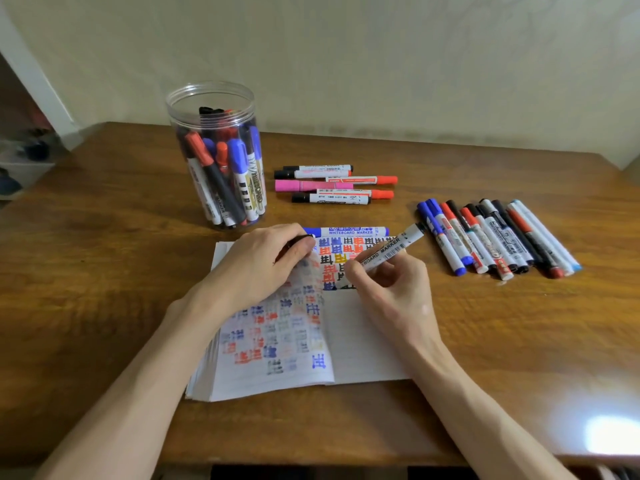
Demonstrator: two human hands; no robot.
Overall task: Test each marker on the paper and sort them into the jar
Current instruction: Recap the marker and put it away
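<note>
An open notebook lies on the wooden table, its pages covered with red, blue and black test marks. My right hand grips a white whiteboard marker with its tip down on the page. My left hand rests on the left page and pinches a small black cap. A blue whiteboard marker lies along the notebook's top edge. The clear plastic jar stands at the back left, holding several markers.
Several markers lie in a row at the right. Another small group, with one pink marker, lies behind the notebook. The table meets a wall at the back; its front edge is near my forearms.
</note>
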